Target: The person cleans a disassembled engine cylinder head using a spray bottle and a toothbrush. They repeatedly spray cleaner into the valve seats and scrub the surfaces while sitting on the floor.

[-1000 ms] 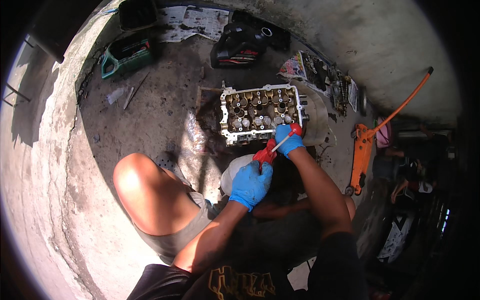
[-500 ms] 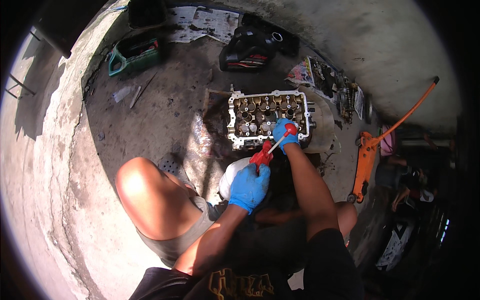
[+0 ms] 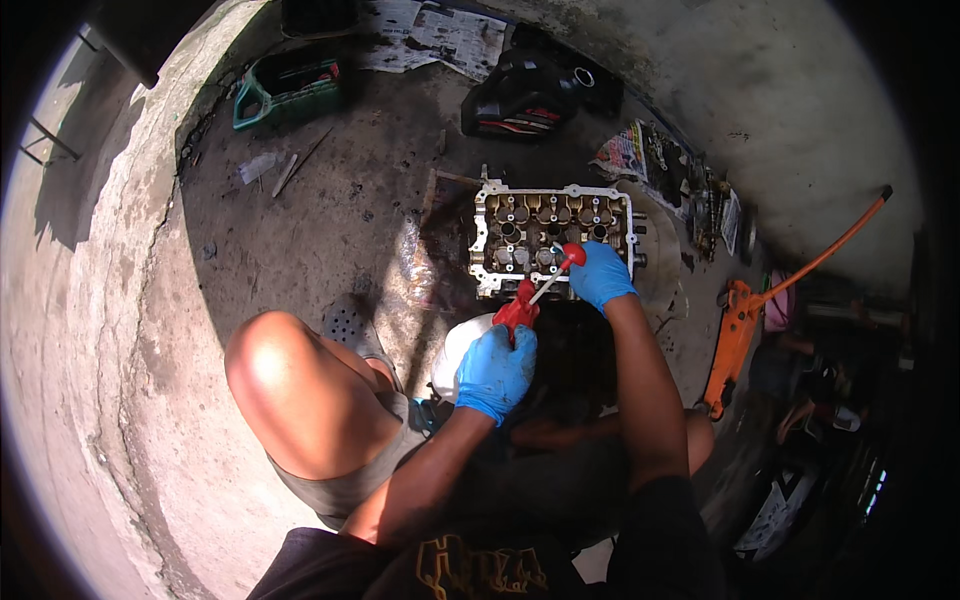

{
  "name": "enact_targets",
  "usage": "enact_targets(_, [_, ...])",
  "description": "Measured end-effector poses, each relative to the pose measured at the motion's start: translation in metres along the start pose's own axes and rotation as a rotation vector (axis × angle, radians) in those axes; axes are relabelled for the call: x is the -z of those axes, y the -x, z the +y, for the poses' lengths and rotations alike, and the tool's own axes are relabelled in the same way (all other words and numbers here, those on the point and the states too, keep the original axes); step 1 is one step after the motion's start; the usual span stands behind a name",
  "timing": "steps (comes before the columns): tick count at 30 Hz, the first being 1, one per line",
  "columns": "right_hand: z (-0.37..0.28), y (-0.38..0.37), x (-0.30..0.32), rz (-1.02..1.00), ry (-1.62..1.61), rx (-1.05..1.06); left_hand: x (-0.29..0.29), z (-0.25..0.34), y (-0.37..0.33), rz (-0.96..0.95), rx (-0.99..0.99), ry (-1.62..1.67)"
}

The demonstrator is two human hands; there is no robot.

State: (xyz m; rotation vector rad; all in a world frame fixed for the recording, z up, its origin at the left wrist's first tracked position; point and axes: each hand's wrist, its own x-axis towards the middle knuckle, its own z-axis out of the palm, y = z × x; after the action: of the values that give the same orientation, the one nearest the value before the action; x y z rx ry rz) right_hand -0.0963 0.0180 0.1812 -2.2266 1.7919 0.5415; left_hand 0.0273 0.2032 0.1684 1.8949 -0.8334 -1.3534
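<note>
My left hand [image 3: 496, 372], in a blue glove, is closed round the red trigger head [image 3: 518, 310] of a white sprayer bottle [image 3: 459, 350]. A pale rod with a rounded red end [image 3: 574, 254] runs from that head up to the engine cylinder head [image 3: 484, 232], which lies flat with its open valve side up. My right hand [image 3: 603, 277], also gloved in blue, is over the cylinder head's near right part. Its fingers look curled beside the red end. Whatever they may hold is hidden.
An orange floor jack [image 3: 733, 335] with a long handle stands at the right. Along the wall lie a black plastic part [image 3: 520, 100], newspaper [image 3: 450, 40] and camshafts [image 3: 709, 213]. A cut green container [image 3: 285, 92] sits far left. Another person [image 3: 815, 385] is in shadow at the right.
My right hand has drawn back slightly rightward from the valves, and the red end now sits at its left edge. My left hand keeps its grip. The whole view has shifted a little.
</note>
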Motion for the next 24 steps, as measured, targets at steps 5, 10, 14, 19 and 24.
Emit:
enact_targets(5, [-0.006,-0.015,-0.016,0.013,-0.011,0.100,-0.012,-0.025,-0.014,0.028,-0.003,0.148])
enact_targets(10, [-0.001,-0.065,-0.107,0.166,0.004,0.072,-0.022,-0.040,-0.017,0.042,0.007,0.211])
enact_targets(14, [0.013,-0.100,-0.130,-0.134,0.116,0.018,-0.011,-0.026,-0.006,0.033,-0.006,0.133])
enact_targets(19, [0.008,-0.094,-0.111,-0.045,0.114,0.113,0.000,-0.015,0.001,0.030,-0.037,0.086])
enact_targets(24, [-0.018,-0.062,-0.070,-0.132,0.394,0.325,-0.004,-0.017,0.000,0.077,-0.114,0.078])
